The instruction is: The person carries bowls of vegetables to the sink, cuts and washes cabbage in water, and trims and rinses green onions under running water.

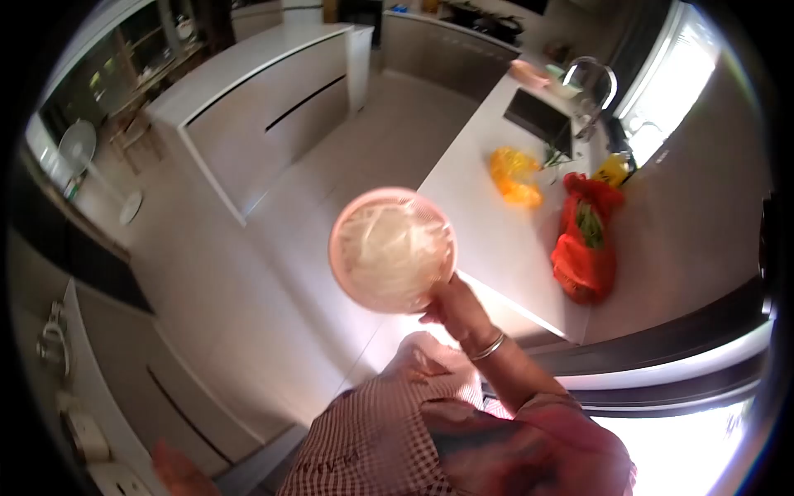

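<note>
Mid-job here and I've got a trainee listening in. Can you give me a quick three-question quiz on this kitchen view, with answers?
1. Short answer: Which hand is holding the round pink container?
2. True or false: The red bag is on the floor.
3. Fill in the colour: The ____ bag lies nearer the sink than the red bag does.

Key: 1. The right hand. 2. False; it is on the counter. 3. Yellow-orange.
</note>
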{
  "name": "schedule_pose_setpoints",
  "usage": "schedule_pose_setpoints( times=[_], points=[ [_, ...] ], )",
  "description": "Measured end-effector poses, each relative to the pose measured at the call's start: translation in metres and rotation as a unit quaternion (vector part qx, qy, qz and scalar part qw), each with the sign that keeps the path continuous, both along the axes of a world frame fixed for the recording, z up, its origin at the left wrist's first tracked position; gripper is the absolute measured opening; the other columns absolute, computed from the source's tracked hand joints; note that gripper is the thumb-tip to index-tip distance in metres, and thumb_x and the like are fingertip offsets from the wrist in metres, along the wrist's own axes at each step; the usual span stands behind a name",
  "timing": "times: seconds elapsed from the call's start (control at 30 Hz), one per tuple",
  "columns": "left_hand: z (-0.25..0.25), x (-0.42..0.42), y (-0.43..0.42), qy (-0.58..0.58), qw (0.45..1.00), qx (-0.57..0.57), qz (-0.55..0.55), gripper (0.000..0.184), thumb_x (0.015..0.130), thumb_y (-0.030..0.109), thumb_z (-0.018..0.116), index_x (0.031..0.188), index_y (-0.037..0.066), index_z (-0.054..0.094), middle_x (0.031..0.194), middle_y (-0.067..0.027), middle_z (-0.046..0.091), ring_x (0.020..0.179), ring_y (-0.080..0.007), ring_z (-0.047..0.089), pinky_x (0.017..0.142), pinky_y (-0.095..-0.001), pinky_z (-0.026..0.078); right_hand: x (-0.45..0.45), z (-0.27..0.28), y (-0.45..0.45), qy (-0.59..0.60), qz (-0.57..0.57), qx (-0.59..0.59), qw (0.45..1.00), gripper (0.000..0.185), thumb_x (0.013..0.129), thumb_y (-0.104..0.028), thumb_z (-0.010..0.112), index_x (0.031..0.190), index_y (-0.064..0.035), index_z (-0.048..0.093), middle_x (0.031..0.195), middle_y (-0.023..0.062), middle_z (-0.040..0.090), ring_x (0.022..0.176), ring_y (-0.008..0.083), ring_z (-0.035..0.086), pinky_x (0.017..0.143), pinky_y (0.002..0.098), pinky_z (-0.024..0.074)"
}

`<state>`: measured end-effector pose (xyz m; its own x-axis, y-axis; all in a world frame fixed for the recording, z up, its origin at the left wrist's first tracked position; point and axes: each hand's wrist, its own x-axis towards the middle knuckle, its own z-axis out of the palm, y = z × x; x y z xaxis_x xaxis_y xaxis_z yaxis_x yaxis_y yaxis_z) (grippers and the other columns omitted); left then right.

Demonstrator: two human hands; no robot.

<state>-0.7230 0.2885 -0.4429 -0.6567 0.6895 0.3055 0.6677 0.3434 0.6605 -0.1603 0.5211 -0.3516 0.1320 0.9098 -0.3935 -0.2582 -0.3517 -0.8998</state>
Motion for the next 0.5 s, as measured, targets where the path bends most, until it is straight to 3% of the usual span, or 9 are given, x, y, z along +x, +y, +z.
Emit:
schedule_pose_setpoints(
  times=[0.07,0.1,0.13,0.17,0.3,0.5],
  points=[
    [-0.011,0.044,0.033,0.197,0.950,-0.233,-0.065,0.055,0.098,0.046,0.050,0.131,0.004,0.060,0.133,-0.0211,0.060,0.124,-0.0342,0.055,0.106,-0.0490,0.043,0.004,0.003,0.009,0.017,-0.010,0.005,1.000,0.043,0.092,-0.011,0.052,0.133,0.0025,0.046,0.088,0.0114,0.067,0.063,0.0177,0.067,0.052,0.0292,0.0606],
    [-0.042,0.038,0.034,0.226,0.873,-0.429,-0.047,0.060,0.098,0.051,0.047,0.136,0.007,0.058,0.137,-0.0211,0.057,0.128,-0.0337,0.053,0.108,-0.0511,0.041,0.006,0.000,0.013,0.031,-0.005,0.005,0.999,0.042,0.093,-0.011,0.051,0.132,0.0023,0.046,0.088,0.0116,0.066,0.063,0.0177,0.067,0.053,0.0296,0.0608],
    [-0.073,0.032,0.035,0.256,0.750,-0.606,-0.072,0.065,0.097,0.056,0.043,0.141,0.009,0.055,0.142,-0.0212,0.054,0.132,-0.0332,0.051,0.109,-0.0532,0.038,0.010,-0.008,0.017,0.028,-0.017,0.005,0.999,0.040,0.094,-0.011,0.050,0.131,0.0020,0.047,0.089,0.0117,0.066,0.064,0.0178,0.067,0.054,0.0299,0.0608],
    [-0.098,0.039,0.058,0.225,0.725,-0.641,-0.111,0.065,0.097,0.056,0.043,0.141,0.009,0.056,0.142,-0.0211,0.054,0.132,-0.0332,0.051,0.109,-0.0530,0.039,0.015,-0.014,0.022,0.025,-0.028,0.001,0.999,0.038,0.094,-0.010,0.049,0.130,0.0016,0.047,0.090,0.0118,0.066,0.064,0.0179,0.067,0.054,0.0302,0.0609],
    [-0.173,0.117,0.183,0.050,0.768,-0.578,-0.270,0.062,0.097,0.053,0.044,0.139,0.009,0.057,0.140,-0.0210,0.056,0.130,-0.0335,0.052,0.108,-0.0520,0.040,0.030,-0.023,0.051,0.047,-0.070,0.012,0.996,0.035,0.095,-0.009,0.046,0.129,0.0009,0.047,0.091,0.0120,0.066,0.066,0.0185,0.067,0.055,0.0293,0.0607],
    [-0.194,0.194,0.353,-0.036,0.754,-0.510,-0.413,0.057,0.097,0.048,0.045,0.137,0.008,0.058,0.137,-0.0207,0.058,0.127,-0.0338,0.054,0.106,-0.0506,0.042,0.047,-0.032,0.121,0.051,-0.116,0.024,0.992,0.041,0.095,-0.014,0.049,0.134,0.0011,0.046,0.097,0.0117,0.068,0.072,0.0168,0.070,0.055,0.0272,0.0592]
  ],
)
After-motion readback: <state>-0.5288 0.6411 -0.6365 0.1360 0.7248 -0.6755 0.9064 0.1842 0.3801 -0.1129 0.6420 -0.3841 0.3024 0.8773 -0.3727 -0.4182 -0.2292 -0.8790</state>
